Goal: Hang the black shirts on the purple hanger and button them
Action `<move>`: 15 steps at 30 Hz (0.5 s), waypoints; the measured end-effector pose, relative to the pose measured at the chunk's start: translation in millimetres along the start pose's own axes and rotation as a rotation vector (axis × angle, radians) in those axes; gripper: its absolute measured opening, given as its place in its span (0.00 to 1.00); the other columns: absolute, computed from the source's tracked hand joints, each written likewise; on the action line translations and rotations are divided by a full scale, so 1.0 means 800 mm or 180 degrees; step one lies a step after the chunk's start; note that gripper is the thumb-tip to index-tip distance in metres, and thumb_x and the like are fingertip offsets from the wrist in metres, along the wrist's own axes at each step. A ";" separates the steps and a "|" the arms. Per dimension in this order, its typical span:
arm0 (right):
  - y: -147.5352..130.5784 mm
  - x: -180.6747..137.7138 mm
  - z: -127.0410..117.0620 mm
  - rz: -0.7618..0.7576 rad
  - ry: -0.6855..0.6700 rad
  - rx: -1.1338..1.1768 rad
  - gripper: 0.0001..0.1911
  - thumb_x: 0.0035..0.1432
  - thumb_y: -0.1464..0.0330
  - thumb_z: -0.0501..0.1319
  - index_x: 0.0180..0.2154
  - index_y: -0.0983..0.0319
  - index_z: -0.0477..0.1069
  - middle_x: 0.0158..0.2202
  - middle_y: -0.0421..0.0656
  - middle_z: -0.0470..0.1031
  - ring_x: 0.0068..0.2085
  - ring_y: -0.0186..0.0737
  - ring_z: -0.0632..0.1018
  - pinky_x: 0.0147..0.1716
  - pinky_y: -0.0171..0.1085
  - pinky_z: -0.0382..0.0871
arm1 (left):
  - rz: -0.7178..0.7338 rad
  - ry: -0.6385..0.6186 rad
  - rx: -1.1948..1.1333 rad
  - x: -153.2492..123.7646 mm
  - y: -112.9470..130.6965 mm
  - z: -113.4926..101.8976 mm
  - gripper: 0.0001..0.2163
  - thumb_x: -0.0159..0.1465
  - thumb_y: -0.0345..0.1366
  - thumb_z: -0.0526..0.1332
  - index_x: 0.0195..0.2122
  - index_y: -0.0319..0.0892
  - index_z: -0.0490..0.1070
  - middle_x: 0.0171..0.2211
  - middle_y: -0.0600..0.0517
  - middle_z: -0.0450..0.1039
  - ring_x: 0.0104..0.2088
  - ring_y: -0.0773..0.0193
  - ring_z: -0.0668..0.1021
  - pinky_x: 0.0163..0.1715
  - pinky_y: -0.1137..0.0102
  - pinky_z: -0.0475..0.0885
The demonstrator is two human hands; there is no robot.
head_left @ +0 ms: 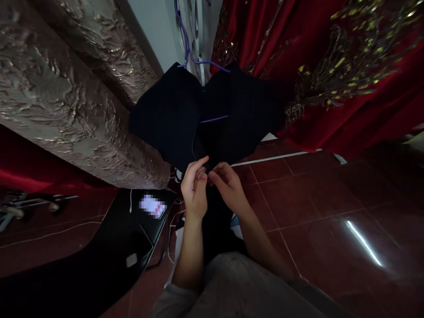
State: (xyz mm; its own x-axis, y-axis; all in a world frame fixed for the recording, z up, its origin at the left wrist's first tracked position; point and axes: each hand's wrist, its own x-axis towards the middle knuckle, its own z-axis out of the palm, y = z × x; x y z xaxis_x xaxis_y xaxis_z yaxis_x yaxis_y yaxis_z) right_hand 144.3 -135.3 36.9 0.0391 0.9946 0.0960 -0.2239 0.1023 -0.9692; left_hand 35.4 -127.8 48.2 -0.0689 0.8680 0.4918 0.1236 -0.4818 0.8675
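A dark navy garment point(185, 115) hangs on a purple hanger point(188, 53) in front of me. My left hand point(194, 187) pinches the front edge of the garment near its lower middle, fingers closed on the cloth. My right hand point(228, 185) sits right beside it, fingertips pinched together at the same spot on the garment's edge. Both forearms reach up from the bottom of the view. What lies between the fingertips is too dark to make out beyond the cloth.
A beige brocade garment point(66, 97) hangs at the left and a red gown with gold embroidery point(331, 66) at the right. A black seat point(109, 251) with a phone point(152, 206) and white cable stands lower left. Glossy red floor tiles point(331, 221) spread to the right.
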 end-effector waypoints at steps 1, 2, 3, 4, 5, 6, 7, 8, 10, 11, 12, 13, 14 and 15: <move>0.000 0.002 -0.002 -0.0050 0.0044 -0.0074 0.10 0.65 0.59 0.64 0.40 0.57 0.68 0.35 0.39 0.73 0.37 0.36 0.76 0.37 0.36 0.70 | 0.0010 0.0001 -0.0028 -0.003 -0.001 0.001 0.17 0.71 0.28 0.57 0.57 0.50 0.75 0.53 0.47 0.74 0.49 0.61 0.79 0.52 0.64 0.77; -0.001 0.002 -0.004 -0.0099 0.0114 -0.0171 0.09 0.65 0.59 0.64 0.39 0.57 0.68 0.34 0.39 0.73 0.36 0.36 0.76 0.37 0.36 0.69 | 0.0006 0.0021 -0.0036 -0.006 -0.002 0.002 0.17 0.71 0.28 0.57 0.58 0.50 0.74 0.55 0.47 0.74 0.51 0.60 0.79 0.54 0.63 0.77; -0.001 0.001 -0.005 -0.0146 0.0197 -0.0270 0.09 0.66 0.60 0.63 0.38 0.57 0.68 0.33 0.39 0.72 0.35 0.36 0.75 0.36 0.36 0.69 | -0.0018 0.0050 -0.0034 -0.010 -0.004 0.004 0.17 0.71 0.29 0.58 0.57 0.50 0.74 0.56 0.47 0.74 0.53 0.59 0.79 0.55 0.62 0.77; -0.002 -0.001 -0.006 -0.0183 0.0271 -0.0361 0.09 0.66 0.60 0.63 0.37 0.57 0.69 0.32 0.39 0.72 0.35 0.36 0.75 0.35 0.36 0.68 | -0.0055 0.0081 -0.0040 -0.013 -0.006 0.006 0.16 0.71 0.29 0.58 0.57 0.49 0.74 0.56 0.46 0.74 0.54 0.59 0.79 0.56 0.61 0.78; -0.004 -0.003 -0.007 -0.0210 0.0322 -0.0439 0.09 0.65 0.60 0.64 0.36 0.58 0.70 0.32 0.39 0.72 0.34 0.36 0.74 0.35 0.36 0.67 | -0.0096 0.0111 -0.0064 -0.016 -0.007 0.008 0.15 0.71 0.29 0.58 0.57 0.48 0.74 0.55 0.46 0.75 0.54 0.58 0.80 0.57 0.60 0.78; -0.006 -0.004 -0.009 -0.0213 0.0321 -0.0490 0.10 0.65 0.60 0.65 0.34 0.58 0.71 0.30 0.38 0.72 0.32 0.36 0.74 0.33 0.36 0.66 | -0.0141 0.0127 -0.0111 -0.017 -0.009 0.010 0.15 0.71 0.29 0.58 0.57 0.48 0.73 0.55 0.45 0.75 0.55 0.58 0.80 0.57 0.60 0.78; -0.008 -0.005 -0.010 -0.0184 0.0271 -0.0486 0.11 0.64 0.60 0.66 0.33 0.59 0.71 0.28 0.38 0.71 0.30 0.35 0.72 0.32 0.36 0.65 | -0.0182 0.0129 -0.0179 -0.018 -0.010 0.010 0.16 0.71 0.29 0.58 0.58 0.48 0.72 0.55 0.45 0.75 0.55 0.58 0.80 0.57 0.60 0.78; -0.011 -0.006 -0.011 -0.0139 0.0213 -0.0430 0.12 0.63 0.60 0.66 0.31 0.59 0.71 0.26 0.37 0.70 0.28 0.34 0.71 0.30 0.35 0.64 | -0.0231 0.0104 -0.0249 -0.018 -0.011 0.010 0.17 0.70 0.28 0.59 0.59 0.48 0.70 0.55 0.45 0.75 0.55 0.58 0.80 0.57 0.60 0.78; -0.016 -0.004 -0.014 -0.0043 0.0135 -0.0280 0.13 0.63 0.60 0.66 0.29 0.59 0.71 0.22 0.36 0.67 0.25 0.32 0.68 0.27 0.35 0.60 | -0.0350 -0.0017 -0.0338 -0.015 -0.014 0.007 0.18 0.69 0.29 0.60 0.60 0.47 0.69 0.53 0.44 0.76 0.54 0.59 0.80 0.55 0.62 0.78; -0.018 -0.003 -0.015 0.0001 0.0122 -0.0228 0.13 0.63 0.60 0.66 0.29 0.60 0.72 0.21 0.35 0.66 0.23 0.32 0.67 0.26 0.35 0.59 | -0.0425 -0.0117 -0.0345 -0.012 -0.016 0.005 0.18 0.68 0.29 0.60 0.59 0.47 0.69 0.51 0.45 0.76 0.52 0.60 0.81 0.54 0.63 0.78; -0.019 -0.001 -0.016 0.0032 0.0133 -0.0202 0.13 0.63 0.60 0.66 0.29 0.60 0.73 0.19 0.35 0.65 0.22 0.31 0.66 0.25 0.34 0.58 | -0.0508 -0.0238 -0.0333 -0.010 -0.019 0.004 0.16 0.68 0.29 0.61 0.56 0.46 0.70 0.48 0.46 0.77 0.50 0.61 0.81 0.52 0.65 0.79; -0.018 0.001 -0.017 0.0053 0.0141 -0.0187 0.12 0.62 0.60 0.67 0.29 0.60 0.74 0.18 0.35 0.64 0.21 0.30 0.64 0.24 0.34 0.56 | -0.0594 -0.0368 -0.0325 -0.007 -0.021 0.003 0.12 0.67 0.30 0.62 0.52 0.45 0.72 0.44 0.48 0.77 0.46 0.62 0.81 0.49 0.67 0.79; -0.017 0.004 -0.018 0.0081 0.0118 -0.0168 0.12 0.61 0.60 0.67 0.29 0.60 0.76 0.18 0.34 0.64 0.20 0.30 0.63 0.23 0.34 0.55 | -0.0673 -0.0460 -0.0341 -0.005 -0.024 0.003 0.07 0.67 0.31 0.62 0.46 0.43 0.73 0.39 0.49 0.76 0.42 0.64 0.81 0.44 0.70 0.78; -0.016 0.007 -0.018 0.0136 0.0070 -0.0130 0.11 0.59 0.60 0.68 0.29 0.60 0.77 0.17 0.34 0.63 0.20 0.29 0.62 0.22 0.34 0.54 | -0.0739 -0.0499 -0.0384 -0.003 -0.027 0.004 0.03 0.66 0.31 0.63 0.41 0.42 0.72 0.34 0.51 0.75 0.37 0.65 0.80 0.39 0.72 0.77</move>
State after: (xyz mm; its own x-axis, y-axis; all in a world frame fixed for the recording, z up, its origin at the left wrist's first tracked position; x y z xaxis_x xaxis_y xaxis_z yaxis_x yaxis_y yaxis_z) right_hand 161.5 -131.0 46.5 0.0517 0.9974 0.0498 -0.1859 0.0587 -0.9808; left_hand 36.3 -119.2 28.2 0.0732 0.9601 0.2700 0.0033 -0.2710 0.9626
